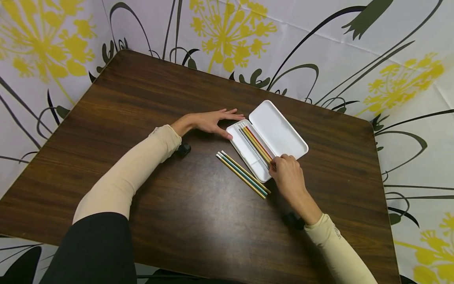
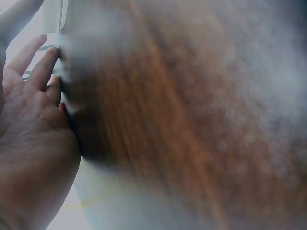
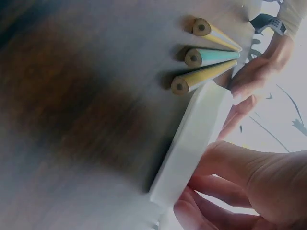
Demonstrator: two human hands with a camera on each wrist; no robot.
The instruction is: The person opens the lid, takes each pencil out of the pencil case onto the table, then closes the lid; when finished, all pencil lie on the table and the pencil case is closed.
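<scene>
An open white pencil case (image 1: pixel 283 132) lies on the table with several pencils (image 1: pixel 256 142) in its tray: silver, gold and red ones. At the tray's near end my right hand (image 1: pixel 289 175) has its fingers curled down, pinching at the pencil ends; the fingertips are hidden behind the case wall (image 3: pixel 192 148) in the right wrist view. My left hand (image 1: pixel 213 121) rests at the tray's far left corner, fingers spread straight and thumb on the rim. Beside the case lie three loose pencils (image 1: pixel 242 174), two gold around a green one, their unsharpened ends (image 3: pixel 193 57) facing the right wrist camera.
The dark wooden table (image 1: pixel 159 90) reaches back to a white cloth (image 1: pixel 149 23) printed with yellow flowers. The case's lid (image 1: pixel 273 122) stands folded back on the right. Dark wrist cameras (image 1: pixel 183 150) sit under both wrists.
</scene>
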